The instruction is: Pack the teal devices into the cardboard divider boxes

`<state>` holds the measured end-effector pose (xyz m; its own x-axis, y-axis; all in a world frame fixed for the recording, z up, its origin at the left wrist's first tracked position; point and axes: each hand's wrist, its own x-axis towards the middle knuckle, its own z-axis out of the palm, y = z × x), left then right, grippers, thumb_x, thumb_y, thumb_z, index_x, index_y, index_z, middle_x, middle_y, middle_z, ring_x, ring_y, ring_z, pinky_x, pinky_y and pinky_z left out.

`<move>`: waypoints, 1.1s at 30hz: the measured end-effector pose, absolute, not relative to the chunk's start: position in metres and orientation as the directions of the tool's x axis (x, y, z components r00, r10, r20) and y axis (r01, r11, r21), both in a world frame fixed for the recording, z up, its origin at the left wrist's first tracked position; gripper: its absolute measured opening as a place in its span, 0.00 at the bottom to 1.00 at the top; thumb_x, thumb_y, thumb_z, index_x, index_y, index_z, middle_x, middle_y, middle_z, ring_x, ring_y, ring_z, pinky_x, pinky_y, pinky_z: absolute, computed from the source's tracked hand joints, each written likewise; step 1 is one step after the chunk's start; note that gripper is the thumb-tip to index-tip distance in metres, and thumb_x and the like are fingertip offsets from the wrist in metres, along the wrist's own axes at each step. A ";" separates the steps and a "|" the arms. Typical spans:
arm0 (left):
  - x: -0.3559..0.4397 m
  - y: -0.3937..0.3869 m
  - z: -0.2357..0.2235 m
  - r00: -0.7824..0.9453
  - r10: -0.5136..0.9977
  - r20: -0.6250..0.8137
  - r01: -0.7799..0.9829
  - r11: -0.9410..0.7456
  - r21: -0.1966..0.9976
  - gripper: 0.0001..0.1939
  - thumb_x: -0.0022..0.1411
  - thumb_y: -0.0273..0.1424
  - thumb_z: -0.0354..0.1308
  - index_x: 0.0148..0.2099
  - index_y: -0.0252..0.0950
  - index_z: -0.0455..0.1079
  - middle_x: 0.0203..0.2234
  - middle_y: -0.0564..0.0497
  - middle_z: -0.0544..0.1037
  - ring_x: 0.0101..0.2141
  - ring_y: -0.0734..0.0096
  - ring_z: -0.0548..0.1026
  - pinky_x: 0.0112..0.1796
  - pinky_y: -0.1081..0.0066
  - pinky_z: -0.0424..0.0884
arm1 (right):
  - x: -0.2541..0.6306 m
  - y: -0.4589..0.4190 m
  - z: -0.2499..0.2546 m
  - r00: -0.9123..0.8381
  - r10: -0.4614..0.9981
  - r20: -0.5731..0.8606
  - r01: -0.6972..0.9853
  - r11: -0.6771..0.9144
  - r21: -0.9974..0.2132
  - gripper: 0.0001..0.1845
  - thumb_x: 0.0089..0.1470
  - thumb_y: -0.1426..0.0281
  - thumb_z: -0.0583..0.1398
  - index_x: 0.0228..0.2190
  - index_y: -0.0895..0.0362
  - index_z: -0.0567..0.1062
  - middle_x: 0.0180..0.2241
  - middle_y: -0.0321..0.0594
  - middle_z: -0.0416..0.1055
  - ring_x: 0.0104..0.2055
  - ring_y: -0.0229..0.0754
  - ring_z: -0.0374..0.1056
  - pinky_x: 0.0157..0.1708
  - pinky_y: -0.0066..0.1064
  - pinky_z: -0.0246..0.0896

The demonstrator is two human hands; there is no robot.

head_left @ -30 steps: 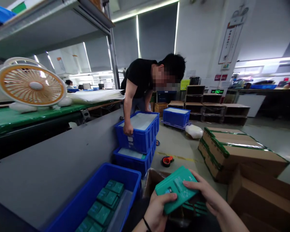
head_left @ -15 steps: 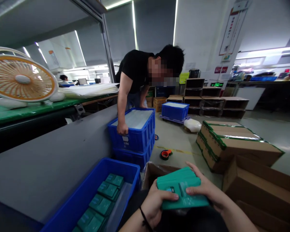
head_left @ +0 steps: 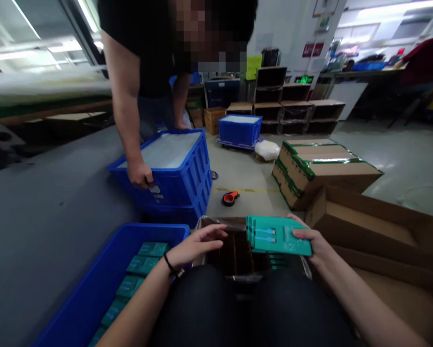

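Below the left hand (head_left: 196, 245) sits a blue plastic crate (head_left: 82, 289) of teal packages (head_left: 142, 264); an open cardboard carton (head_left: 227, 250) lies just ahead of that hand (open, empty), and the right hand (head_left: 310, 236) grips a teal stack (head_left: 279, 235) above the carton.

The head camera looks forward and down from above the person's lap (head_left: 238, 308). Its wide view puts the left hand (head_left: 196, 243) and right hand (head_left: 306, 238) close in the lower frame, with the open carton (head_left: 234, 250) just ahead, and reaches across the floor (head_left: 245, 178) to the far wall (head_left: 292, 43).
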<state>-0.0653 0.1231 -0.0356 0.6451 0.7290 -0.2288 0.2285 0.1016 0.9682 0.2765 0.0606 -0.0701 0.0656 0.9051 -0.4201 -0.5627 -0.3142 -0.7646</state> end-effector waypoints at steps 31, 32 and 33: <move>-0.112 0.141 -0.197 0.599 0.784 0.163 0.561 -0.556 0.614 0.12 0.59 0.30 0.56 0.45 0.39 0.74 0.46 0.46 0.75 0.62 0.51 0.55 0.59 0.45 0.57 | 0.264 0.085 -0.133 -0.443 0.855 -0.271 0.682 0.125 -0.721 0.31 0.48 0.56 0.67 0.53 0.47 0.69 0.55 0.43 0.67 0.55 0.54 0.63 0.54 0.46 0.61; -0.112 0.141 -0.197 0.598 0.785 0.163 0.559 -0.553 0.618 0.12 0.59 0.30 0.56 0.45 0.39 0.74 0.46 0.45 0.75 0.62 0.51 0.55 0.59 0.45 0.57 | 0.264 0.086 -0.137 -0.415 0.871 -0.265 0.693 0.114 -0.711 0.31 0.50 0.56 0.66 0.54 0.47 0.68 0.55 0.42 0.68 0.55 0.54 0.64 0.55 0.47 0.59; -0.112 0.141 -0.197 0.596 0.786 0.163 0.558 -0.551 0.621 0.12 0.59 0.30 0.56 0.45 0.39 0.74 0.46 0.45 0.75 0.62 0.51 0.55 0.59 0.45 0.57 | 0.265 0.088 -0.141 -0.386 0.885 -0.260 0.701 0.098 -0.707 0.31 0.51 0.56 0.65 0.55 0.48 0.67 0.55 0.42 0.68 0.55 0.53 0.64 0.56 0.47 0.58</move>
<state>-0.1124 0.1408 -0.1972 0.5959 0.7863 0.1631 0.5575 -0.5513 0.6207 0.2654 0.0884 -0.1412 -0.3856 0.8853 -0.2600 0.7006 0.0976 -0.7068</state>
